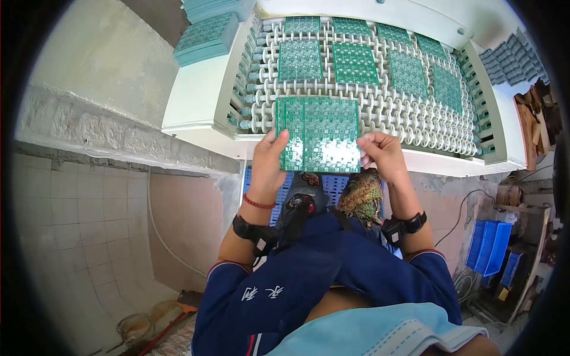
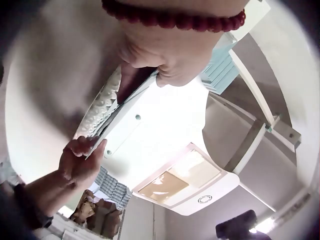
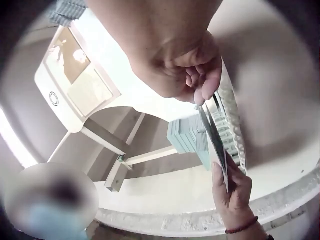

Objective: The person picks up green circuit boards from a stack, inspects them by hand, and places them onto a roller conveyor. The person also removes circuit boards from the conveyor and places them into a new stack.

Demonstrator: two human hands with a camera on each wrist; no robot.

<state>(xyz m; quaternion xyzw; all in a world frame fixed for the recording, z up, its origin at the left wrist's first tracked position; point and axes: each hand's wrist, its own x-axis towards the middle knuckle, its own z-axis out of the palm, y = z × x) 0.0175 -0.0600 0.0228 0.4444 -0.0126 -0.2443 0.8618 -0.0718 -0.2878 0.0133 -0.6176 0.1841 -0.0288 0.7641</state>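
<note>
Green printed circuit boards (image 1: pixel 320 136) are held up in front of the body, over the near edge of a roller conveyor (image 1: pixel 415 132). My left hand (image 1: pixel 270 160) grips their left edge, thumb on the face and fingers hidden behind. At the right edge, the fingertips of my right hand (image 1: pixel 383 155) pinch near the lower corner. Seen almost edge-on in the right wrist view, two thin boards (image 3: pixel 215 135) stand slightly apart between the hands. More circuit boards (image 1: pixel 355 63) lie flat in rows on the white wheels further back.
Stacked teal panels (image 1: pixel 205 38) stand on the machine's left ledge. Grey-blue stacked pieces (image 1: pixel 513 59) sit beyond its right side. Blue bins (image 1: pixel 490 246) are on a shelf at lower right. A concrete ledge (image 1: pixel 89 127) runs along the left.
</note>
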